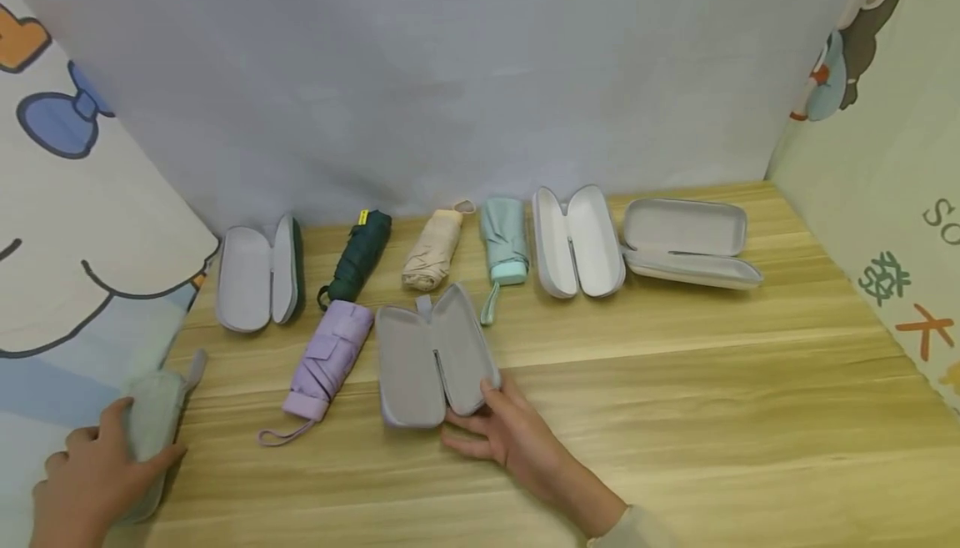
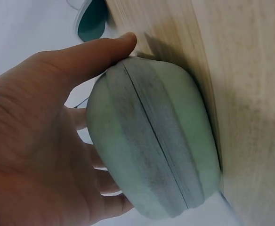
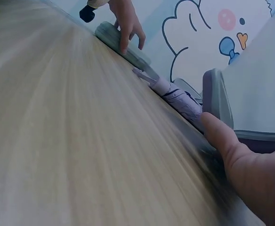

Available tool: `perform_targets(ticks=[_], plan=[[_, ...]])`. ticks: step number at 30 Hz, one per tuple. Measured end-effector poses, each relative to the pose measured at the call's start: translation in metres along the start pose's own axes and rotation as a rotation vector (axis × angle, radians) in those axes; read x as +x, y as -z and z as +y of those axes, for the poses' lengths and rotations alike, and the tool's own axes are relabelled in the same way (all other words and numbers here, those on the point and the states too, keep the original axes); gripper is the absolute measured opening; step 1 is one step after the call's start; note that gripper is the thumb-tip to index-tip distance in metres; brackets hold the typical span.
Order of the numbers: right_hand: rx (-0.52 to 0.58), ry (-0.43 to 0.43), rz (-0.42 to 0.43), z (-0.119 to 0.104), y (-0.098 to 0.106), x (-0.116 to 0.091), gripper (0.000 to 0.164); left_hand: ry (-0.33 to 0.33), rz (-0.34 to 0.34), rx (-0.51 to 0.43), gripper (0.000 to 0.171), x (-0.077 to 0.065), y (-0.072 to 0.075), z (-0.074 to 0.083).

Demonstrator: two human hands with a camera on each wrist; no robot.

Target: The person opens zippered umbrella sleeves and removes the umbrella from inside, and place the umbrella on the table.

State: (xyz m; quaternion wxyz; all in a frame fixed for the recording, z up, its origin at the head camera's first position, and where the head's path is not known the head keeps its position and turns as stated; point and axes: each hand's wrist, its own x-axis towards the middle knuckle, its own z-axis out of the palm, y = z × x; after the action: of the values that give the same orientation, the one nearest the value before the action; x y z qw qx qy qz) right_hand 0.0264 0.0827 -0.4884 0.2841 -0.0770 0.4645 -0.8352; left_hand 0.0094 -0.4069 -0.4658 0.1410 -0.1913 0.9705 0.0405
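Observation:
At the table's left edge, my left hand (image 1: 101, 473) grips a closed pale green zip case (image 1: 153, 414). In the left wrist view, the thumb lies across the end of this zip case (image 2: 151, 136) and the fingers reach along its far side. Near the middle, my right hand (image 1: 517, 448) holds an unfolded grey-lined zip case (image 1: 408, 364) by its lower right corner, thumb on the rim and other fingers low beside it. Left of that case lies a folded purple umbrella (image 1: 330, 360) with a wrist loop.
Along the back lie folded umbrellas in dark green (image 1: 360, 256), beige (image 1: 435, 248) and mint (image 1: 505, 239). Other unfolded cases stand at the back left (image 1: 247, 281), right of the mint umbrella (image 1: 592, 239) and farther right (image 1: 686, 227). A grey curtain (image 1: 480, 72) hangs behind the wooden table (image 1: 675, 406).

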Motion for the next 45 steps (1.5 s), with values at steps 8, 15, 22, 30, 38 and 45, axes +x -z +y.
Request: perform_targets(ticks=[8,15,22,30,38,45], plan=[[-0.009,-0.09,-0.024,0.008,0.0,0.004,0.062,0.047,-0.066,0.016,0.114,-0.008,-0.003,0.009],[-0.05,-0.141,-0.043,0.011,-0.001,0.005,0.064,-0.017,-0.079,-0.077,0.116,-0.013,-0.014,0.005],[-0.039,-0.147,-0.023,0.012,-0.001,0.004,0.062,-0.059,-0.051,-0.283,0.114,-0.024,-0.026,0.008],[-0.037,-0.116,-0.009,0.011,0.0,0.003,0.059,-0.325,0.274,-0.384,0.104,-0.055,-0.014,0.041],[-0.055,-0.064,0.161,0.009,-0.001,-0.003,0.055,-0.61,0.559,-0.427,0.109,-0.1,0.009,0.116],[-0.067,-0.032,0.191,0.003,0.004,-0.006,0.051,-0.762,0.562,-0.366,0.105,-0.125,0.016,0.156]])
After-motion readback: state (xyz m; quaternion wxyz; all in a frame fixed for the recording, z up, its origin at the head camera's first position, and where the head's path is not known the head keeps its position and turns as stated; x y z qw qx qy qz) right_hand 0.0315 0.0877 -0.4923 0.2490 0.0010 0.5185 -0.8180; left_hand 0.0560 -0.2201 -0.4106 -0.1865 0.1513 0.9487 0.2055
